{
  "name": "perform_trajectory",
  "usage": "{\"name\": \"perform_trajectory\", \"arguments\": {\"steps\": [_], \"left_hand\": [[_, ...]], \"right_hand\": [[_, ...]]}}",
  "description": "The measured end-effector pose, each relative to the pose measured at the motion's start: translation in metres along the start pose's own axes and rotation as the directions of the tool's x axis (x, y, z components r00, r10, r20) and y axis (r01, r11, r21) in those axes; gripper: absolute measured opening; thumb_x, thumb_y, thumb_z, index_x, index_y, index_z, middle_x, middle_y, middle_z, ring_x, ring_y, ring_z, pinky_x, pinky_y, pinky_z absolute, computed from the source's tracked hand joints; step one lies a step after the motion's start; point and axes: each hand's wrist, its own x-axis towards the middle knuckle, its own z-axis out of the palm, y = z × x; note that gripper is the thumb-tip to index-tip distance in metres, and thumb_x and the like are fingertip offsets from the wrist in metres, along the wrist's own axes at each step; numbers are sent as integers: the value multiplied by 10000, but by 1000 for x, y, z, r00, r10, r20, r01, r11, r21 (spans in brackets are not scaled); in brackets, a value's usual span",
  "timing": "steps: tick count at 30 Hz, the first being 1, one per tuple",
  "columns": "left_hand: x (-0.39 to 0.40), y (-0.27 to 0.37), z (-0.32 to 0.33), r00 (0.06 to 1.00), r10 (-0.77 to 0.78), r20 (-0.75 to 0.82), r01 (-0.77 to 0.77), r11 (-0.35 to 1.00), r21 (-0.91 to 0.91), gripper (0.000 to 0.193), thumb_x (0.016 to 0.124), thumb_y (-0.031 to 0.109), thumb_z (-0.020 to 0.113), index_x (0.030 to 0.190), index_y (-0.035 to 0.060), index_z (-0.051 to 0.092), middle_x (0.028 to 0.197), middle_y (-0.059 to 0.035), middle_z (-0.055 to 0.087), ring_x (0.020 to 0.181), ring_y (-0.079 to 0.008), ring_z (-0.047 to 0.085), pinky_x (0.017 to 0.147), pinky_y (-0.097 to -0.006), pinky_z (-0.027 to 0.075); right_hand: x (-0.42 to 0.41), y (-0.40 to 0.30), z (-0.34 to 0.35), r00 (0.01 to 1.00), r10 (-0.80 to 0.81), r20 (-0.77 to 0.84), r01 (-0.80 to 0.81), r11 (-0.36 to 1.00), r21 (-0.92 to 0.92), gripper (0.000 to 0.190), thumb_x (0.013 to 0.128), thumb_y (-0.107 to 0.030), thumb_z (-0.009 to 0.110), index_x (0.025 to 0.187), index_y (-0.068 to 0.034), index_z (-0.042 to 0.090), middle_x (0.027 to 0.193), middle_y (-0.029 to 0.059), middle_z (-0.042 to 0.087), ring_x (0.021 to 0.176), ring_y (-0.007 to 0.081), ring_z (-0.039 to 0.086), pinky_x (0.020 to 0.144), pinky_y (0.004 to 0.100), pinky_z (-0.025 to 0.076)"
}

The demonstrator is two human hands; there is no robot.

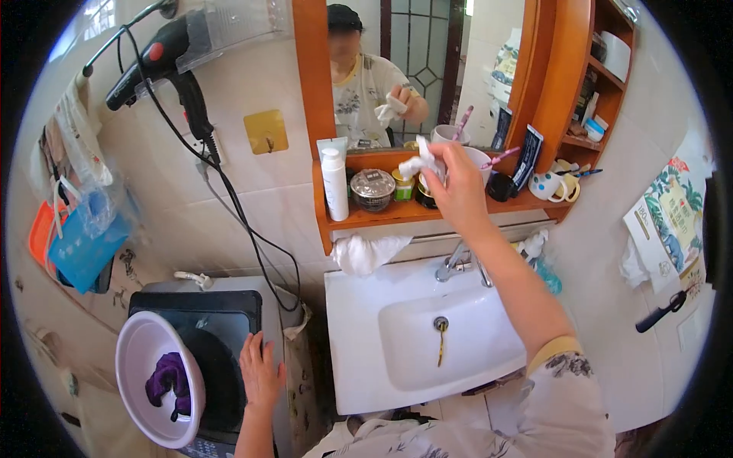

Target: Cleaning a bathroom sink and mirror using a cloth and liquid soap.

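Observation:
My right hand (461,186) is raised before the mirror (432,74), over the wooden shelf (375,218). Pinched between its fingertips and thumb is a crumpled white tissue or thin cloth (421,164). Lower on the left, my left hand (261,369) lies palm down on the right edge of the washing machine's dark lid (220,358), holding nothing, its fingers slightly apart. A pale plastic basin (127,380) sits tilted on that lid with a wet-looking purple cloth (166,378) in it. The white sink (358,338) lies below my right forearm.
Bottles, jars, a cup with a toothbrush and tubes crowd the shelf, including a white pump bottle (334,186). A white cloth (366,255) hangs beneath it near the faucet (452,264). A black hair dryer (183,74) hangs at left, its cord (243,220) drooping towards the washing machine.

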Motion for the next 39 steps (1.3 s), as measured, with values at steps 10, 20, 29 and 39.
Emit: {"name": "perform_trajectory", "arguments": {"steps": [10,20,29,39], "left_hand": [[4,3,-1,998,-23,54,27,997,-76,513,696,78,741,1157,28,522,1312,-168,455,1310,-411,370,1060,-519,342],[6,2,2,1000,9,17,-8,999,-39,520,669,75,727,1142,24,517,1283,-158,467,1287,-402,398,1043,-513,362],[3,1,6,999,12,29,-12,1000,-2,453,689,101,707,1113,2,579,1290,-144,483,1297,-360,399,1040,-483,357],[3,3,-2,998,-23,60,23,1000,6,460,699,103,707,1131,22,573,1301,-119,473,1309,-340,388,1054,-462,351]], "right_hand": [[157,38,23,939,-255,-231,191,944,-269,235,806,-92,691,1007,-81,569,968,103,548,818,321,630,658,419,510],[96,48,79,847,-517,125,532,812,-240,202,753,-47,651,939,-50,573,974,102,579,822,324,614,711,396,505],[223,31,32,917,-223,-331,199,974,-106,100,814,-124,606,912,-112,588,885,89,589,790,338,614,683,425,506],[179,15,76,870,-493,-29,485,863,-139,111,807,-93,606,910,-53,591,974,129,569,918,340,597,784,436,490]]}}
